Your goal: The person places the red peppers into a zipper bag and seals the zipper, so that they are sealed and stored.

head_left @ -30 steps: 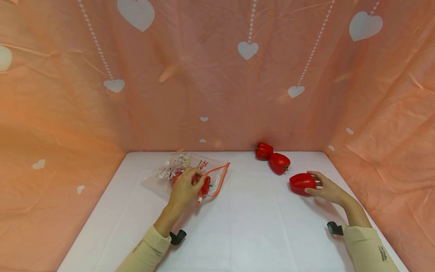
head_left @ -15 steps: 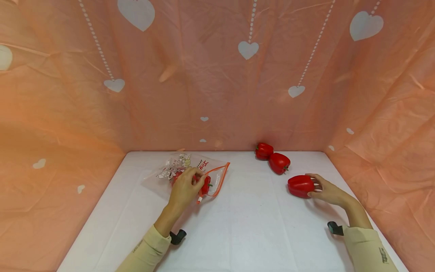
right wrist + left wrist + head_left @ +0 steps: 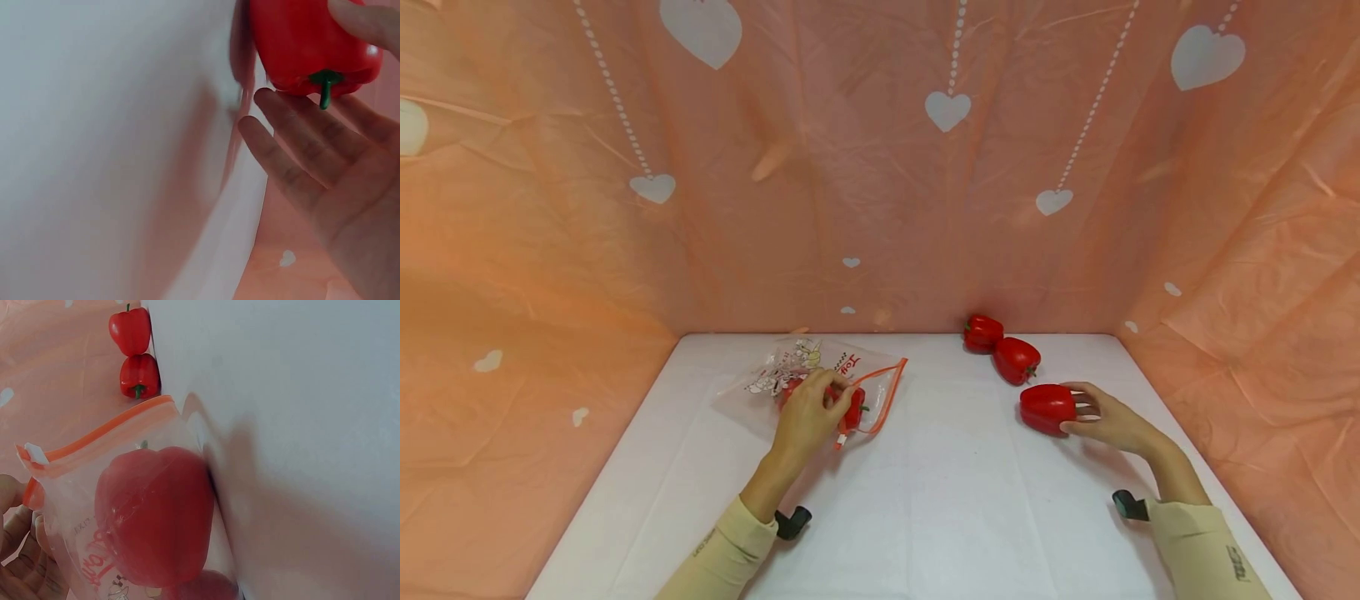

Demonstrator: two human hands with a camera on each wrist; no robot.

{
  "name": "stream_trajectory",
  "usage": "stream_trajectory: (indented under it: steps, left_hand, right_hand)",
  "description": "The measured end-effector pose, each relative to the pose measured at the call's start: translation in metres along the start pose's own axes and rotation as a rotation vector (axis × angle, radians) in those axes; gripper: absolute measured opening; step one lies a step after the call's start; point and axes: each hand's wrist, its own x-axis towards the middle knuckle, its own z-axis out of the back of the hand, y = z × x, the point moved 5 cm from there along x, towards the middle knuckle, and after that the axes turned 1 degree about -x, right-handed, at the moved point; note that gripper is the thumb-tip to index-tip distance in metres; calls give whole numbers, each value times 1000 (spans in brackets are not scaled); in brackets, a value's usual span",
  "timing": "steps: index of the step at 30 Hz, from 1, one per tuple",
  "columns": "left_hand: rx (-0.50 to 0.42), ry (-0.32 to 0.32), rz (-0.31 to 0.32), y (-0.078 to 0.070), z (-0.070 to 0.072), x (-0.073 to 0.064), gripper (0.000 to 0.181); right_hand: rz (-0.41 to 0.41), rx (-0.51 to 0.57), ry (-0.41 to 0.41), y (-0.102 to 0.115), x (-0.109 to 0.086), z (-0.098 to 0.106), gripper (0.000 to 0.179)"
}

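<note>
On the left of the head view, a clear zip bag point(image 3: 880, 367) with an orange closure and printed cartoon figures lies on the table. Red bell peppers show inside it, and the left wrist view gives a close look at one bagged pepper point(image 3: 156, 519). My left hand point(image 3: 805, 417) pinches the bag's edge near its mouth, partly covering the bag. Over on the right, my right hand point(image 3: 1112, 421) holds another red bell pepper point(image 3: 1047, 409) by its stem end, thumb on one side and fingers on the other. The green stem point(image 3: 325, 90) points toward the palm in the right wrist view.
Two more red peppers, a smaller one point(image 3: 982, 333) and a larger one point(image 3: 1017, 361), lie side by side near the back edge of the white table point(image 3: 955, 500). An orange curtain point(image 3: 880, 208) with white hearts encloses the back and both sides.
My right hand has shifted to the left with the bell pepper, bringing it nearer the two loose peppers. The left hand and the bag have stayed in place.
</note>
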Motion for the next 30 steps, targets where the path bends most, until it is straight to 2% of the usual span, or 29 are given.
stream_trajectory:
  steps: [8, 22, 30]
  left_hand:
    - [4, 5, 2, -1, 2, 0, 9]
    - [1, 1, -6, -1, 3, 0, 9]
    - [-3, 15, 13, 0, 2, 0, 9]
  right_hand:
    - [15, 29, -8, 15, 10, -19, 80]
    - [129, 36, -42, 46, 29, -51, 79]
    - [146, 50, -46, 59, 37, -69, 80]
